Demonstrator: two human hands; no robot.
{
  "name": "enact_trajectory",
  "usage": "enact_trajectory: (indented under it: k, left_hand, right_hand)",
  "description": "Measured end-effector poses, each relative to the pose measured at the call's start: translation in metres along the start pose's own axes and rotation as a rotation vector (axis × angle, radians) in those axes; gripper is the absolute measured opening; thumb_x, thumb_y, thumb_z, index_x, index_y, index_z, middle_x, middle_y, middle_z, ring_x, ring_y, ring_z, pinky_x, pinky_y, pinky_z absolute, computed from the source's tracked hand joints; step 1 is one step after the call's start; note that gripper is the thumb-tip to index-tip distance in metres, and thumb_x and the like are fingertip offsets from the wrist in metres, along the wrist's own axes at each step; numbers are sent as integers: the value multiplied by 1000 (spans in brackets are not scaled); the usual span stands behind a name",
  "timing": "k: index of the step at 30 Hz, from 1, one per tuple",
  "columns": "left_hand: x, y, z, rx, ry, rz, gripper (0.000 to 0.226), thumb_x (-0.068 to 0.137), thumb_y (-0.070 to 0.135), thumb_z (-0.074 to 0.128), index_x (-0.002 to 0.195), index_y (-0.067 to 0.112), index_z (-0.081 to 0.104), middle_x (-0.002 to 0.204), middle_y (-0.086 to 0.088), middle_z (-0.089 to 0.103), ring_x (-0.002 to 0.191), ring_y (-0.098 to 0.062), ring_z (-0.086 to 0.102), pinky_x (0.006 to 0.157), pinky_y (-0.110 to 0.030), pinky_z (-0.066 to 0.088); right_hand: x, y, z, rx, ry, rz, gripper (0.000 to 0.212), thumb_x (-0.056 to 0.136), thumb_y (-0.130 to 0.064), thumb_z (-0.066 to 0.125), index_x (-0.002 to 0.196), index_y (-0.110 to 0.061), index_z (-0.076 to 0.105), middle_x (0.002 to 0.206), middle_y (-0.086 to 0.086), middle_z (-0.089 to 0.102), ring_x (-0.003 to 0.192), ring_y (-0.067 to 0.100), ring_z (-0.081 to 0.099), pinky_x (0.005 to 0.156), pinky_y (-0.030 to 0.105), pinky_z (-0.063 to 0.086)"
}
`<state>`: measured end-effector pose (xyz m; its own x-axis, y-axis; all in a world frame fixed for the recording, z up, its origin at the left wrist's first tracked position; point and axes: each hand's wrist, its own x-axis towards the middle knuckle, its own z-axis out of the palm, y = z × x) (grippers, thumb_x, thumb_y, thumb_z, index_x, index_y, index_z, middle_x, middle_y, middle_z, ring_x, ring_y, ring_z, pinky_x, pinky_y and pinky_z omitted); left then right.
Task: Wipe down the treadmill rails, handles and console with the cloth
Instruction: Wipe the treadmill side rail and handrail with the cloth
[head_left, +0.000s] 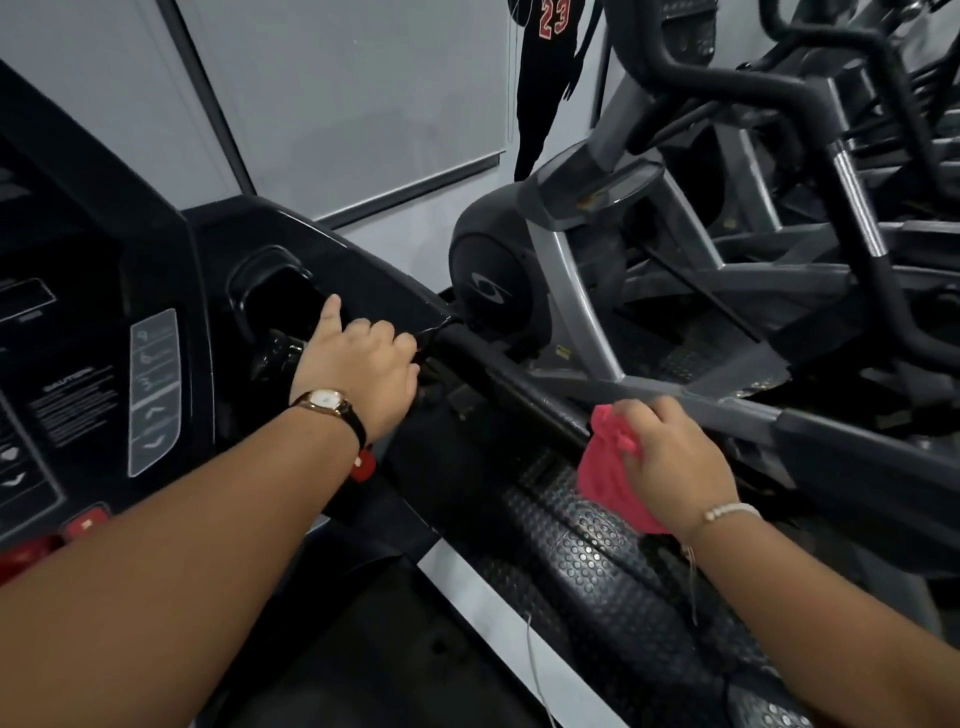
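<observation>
The black treadmill console fills the left side, with a cup holder at its right end. My left hand, with a watch on the wrist, grips the right edge of the console where the right handrail begins; its thumb points up beside the cup holder. My right hand holds a bunched pink cloth pressed against the handrail, lower down its length. The rail runs diagonally from the console toward the lower right.
A grey elliptical machine stands close on the right, its bars just beyond the handrail. Below lie the treadmill's studded side step and the dark belt. Red safety buttons sit at the console's lower edge. A wall with blinds is behind.
</observation>
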<state>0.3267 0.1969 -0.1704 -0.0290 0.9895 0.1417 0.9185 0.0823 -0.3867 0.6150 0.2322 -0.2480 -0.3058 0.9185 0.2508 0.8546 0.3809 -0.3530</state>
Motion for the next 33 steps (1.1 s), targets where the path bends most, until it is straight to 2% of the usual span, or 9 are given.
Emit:
enact_trajectory:
  k: [5,10,14,18,21,23,26,30,33]
  left_hand:
    - [3,3,6,-6,11,-42,41,94,44,23,112,23,54,109,1,60,108,-21,54,112,-50,13]
    - [3,2,10,-14,26,-41,41,94,44,25,112,23,55,109,1,61,108,-21,54,111,-48,18]
    - [2,4,8,-8,41,-76,40,93,43,28,112,22,56,110,1,61,108,-22,54,110,-49,19]
    - [6,7,4,-44,43,-167,40,89,44,36,121,26,52,122,2,55,122,-20,46,113,-52,10]
    - [10,27,-5,-241,117,-297,44,85,42,50,126,26,50,134,1,47,135,-22,33,112,-56,1]
    - [14,55,-15,-365,175,-315,44,83,40,54,124,24,51,133,0,48,136,-22,31,111,-58,0]
    - [22,116,-26,-454,199,-211,39,84,39,52,122,28,52,132,6,48,135,-18,31,111,-56,0]
    - [27,190,-27,-639,101,-76,34,94,31,41,127,28,46,136,10,43,138,-13,25,114,-49,-3]
    - [32,218,-13,-761,-19,-62,35,98,27,33,132,26,41,141,9,40,140,-11,22,115,-44,-5]
  right_hand:
    - [-8,2,6,-36,60,-42,32,84,-24,59,116,-26,55,94,6,51,83,31,55,64,37,49]
    - [-16,0,8,-249,-2,-107,68,68,-47,70,128,-26,46,110,9,46,90,31,46,73,42,50]
    - [-12,5,14,-243,-34,-162,52,75,-36,70,123,-22,57,115,13,52,92,36,51,74,48,53]
    - [-2,15,5,284,-21,-8,27,88,-25,56,112,-19,67,108,3,58,99,24,61,87,31,49]
    - [-16,34,-4,69,-73,-126,40,89,-36,52,127,-25,56,123,5,54,103,30,56,90,37,47]
    - [-30,41,-4,-114,-235,-221,57,90,-47,43,143,-29,33,144,6,34,119,32,42,100,45,41]
    - [-25,51,-2,-12,-338,-200,60,93,-44,44,147,-28,22,151,4,19,125,29,40,105,36,36]
    - [-1,53,1,238,-340,-56,49,97,-35,42,143,-22,34,142,6,37,124,23,46,102,25,32]
    - [-25,60,-3,160,-270,-176,52,95,-37,32,145,-24,24,146,3,30,122,22,47,98,30,40]
